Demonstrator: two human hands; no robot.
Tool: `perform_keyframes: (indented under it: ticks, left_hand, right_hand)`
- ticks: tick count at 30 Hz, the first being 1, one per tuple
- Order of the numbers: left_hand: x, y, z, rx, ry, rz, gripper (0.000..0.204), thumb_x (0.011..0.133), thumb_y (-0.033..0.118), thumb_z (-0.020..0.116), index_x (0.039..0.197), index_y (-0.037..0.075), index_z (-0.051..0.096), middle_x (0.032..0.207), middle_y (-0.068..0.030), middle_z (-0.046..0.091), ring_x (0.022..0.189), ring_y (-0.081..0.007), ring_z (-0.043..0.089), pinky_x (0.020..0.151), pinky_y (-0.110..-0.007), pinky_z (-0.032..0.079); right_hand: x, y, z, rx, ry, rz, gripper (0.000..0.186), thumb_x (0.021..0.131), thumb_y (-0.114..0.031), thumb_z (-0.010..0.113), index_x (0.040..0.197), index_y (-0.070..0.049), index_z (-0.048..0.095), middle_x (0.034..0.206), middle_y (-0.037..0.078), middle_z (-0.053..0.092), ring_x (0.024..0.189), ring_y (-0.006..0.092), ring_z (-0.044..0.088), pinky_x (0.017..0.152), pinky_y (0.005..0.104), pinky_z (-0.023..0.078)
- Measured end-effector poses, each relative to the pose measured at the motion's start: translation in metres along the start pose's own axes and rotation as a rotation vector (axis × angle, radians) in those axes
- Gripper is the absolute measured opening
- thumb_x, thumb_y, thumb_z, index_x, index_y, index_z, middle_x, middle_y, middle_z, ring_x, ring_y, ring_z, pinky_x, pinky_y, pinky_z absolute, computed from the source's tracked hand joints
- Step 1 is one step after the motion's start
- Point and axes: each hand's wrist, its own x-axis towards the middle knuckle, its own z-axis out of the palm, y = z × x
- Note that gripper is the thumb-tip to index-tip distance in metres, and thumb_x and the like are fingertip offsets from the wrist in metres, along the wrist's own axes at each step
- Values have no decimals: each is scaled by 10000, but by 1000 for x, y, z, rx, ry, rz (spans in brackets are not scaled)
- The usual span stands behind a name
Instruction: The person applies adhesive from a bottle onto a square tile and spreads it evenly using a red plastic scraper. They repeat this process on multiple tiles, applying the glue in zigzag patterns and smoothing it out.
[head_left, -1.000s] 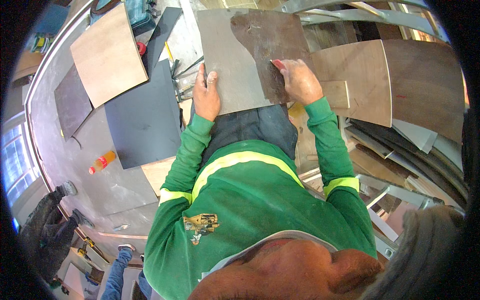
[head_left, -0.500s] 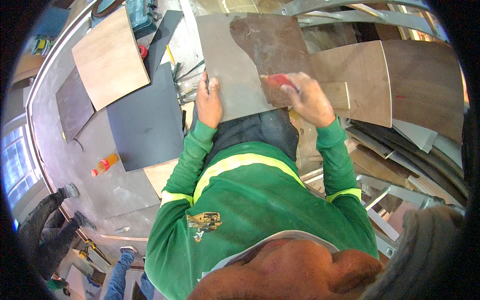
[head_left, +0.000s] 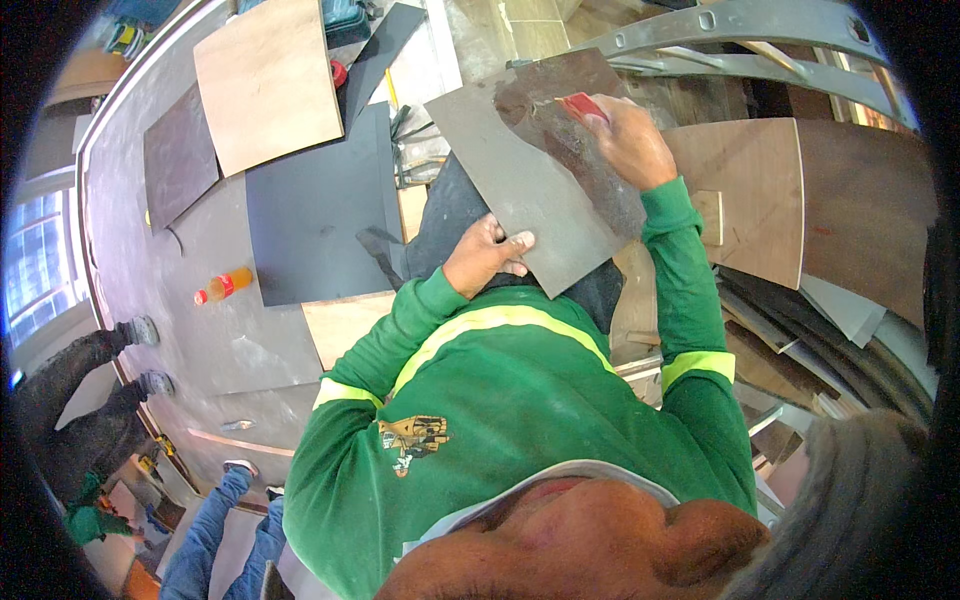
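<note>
A grey-brown sheet (head_left: 560,210) lies tilted across my lap, part of its upper face covered by a darker, wet-looking patch (head_left: 575,140). My left hand (head_left: 488,255) pinches the sheet's near left edge, thumb on top and fingers beneath. Over the dark patch, my right hand (head_left: 635,140) grips a small red tool (head_left: 582,106) with a pale tip. Its exact kind is too small to make out.
To the left lie a dark sheet (head_left: 325,215), a pale wood sheet (head_left: 268,85) and a bottle of orange drink (head_left: 223,285). Brown sheets (head_left: 760,175) lean at the right, below a metal ladder (head_left: 750,40). Other people's legs (head_left: 215,535) show at lower left.
The sheet has turned, its near end swinging right and toward me. My left hand has moved nearer along its edge. My right hand, with the red tool, has shifted farther away.
</note>
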Motion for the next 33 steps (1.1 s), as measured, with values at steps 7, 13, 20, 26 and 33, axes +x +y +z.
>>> perform_keyframes:
  ticks: [7,13,20,26,33]
  left_hand:
    - [7,1,-3,-9,-128,-106,523,945,214,798,1320,-52,549,1051,-106,692,810,-135,683,714,-259,589]
    - [11,-1,-4,60,-85,-14,519,931,171,806,1319,-46,539,1029,-111,692,799,-139,685,713,-268,592]
    - [5,-10,-17,-53,-96,-45,539,950,179,789,1357,-46,517,1081,-122,696,827,-159,709,740,-272,610]
    - [-32,0,-36,49,-86,-74,688,989,191,749,1504,-113,408,1115,-142,708,932,-206,747,784,-296,627]
    - [-187,-53,-279,232,974,174,426,1061,326,600,1367,31,621,1161,-138,735,967,-246,758,874,-343,594]
  right_hand:
    - [40,9,41,43,-22,-127,254,985,-127,621,1205,-36,710,1073,206,724,977,439,621,888,499,506]
    - [50,-10,69,31,-151,-153,227,993,-124,613,1175,-34,714,1133,179,734,1012,428,636,947,494,509]
    - [22,-31,49,231,-286,-339,263,994,-148,635,1196,-5,723,1106,230,727,968,405,677,935,464,522]
    - [-6,-55,29,255,-289,-38,277,998,-128,625,1226,4,708,1035,225,713,942,366,673,875,404,526]
    - [-43,-50,47,492,-4,154,276,1019,-156,629,1229,7,704,952,164,720,866,197,660,808,376,530]
